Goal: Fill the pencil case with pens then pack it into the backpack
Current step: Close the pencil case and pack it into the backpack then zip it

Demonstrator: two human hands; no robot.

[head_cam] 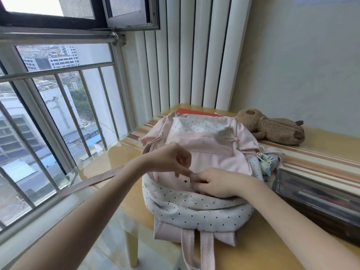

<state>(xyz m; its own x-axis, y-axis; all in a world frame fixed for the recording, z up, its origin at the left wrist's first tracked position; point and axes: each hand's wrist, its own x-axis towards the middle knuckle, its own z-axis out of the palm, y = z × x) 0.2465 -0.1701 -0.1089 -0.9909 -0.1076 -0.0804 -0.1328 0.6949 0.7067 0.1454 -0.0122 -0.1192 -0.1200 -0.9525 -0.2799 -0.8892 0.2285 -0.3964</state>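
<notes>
A pink backpack [206, 149] with white dotted panels lies flat on the yellow table, straps hanging over the near edge. My left hand [171, 159] hovers over its middle with fingers pinched together near the top opening. My right hand [216, 183] rests on the bag's upper edge, fingers curled on the pink fabric by the zipper. A dark translucent pencil case [319, 197] holding pens lies on the table to the right of the bag, apart from both hands. Whether the bag's zipper is open is hidden by my hands.
A brown plush toy [272, 127] lies behind the bag at the right. A red book [196, 112] peeks out behind the bag. Small charms [266, 162] hang at the bag's right side. A window with metal bars [58, 117] runs along the left.
</notes>
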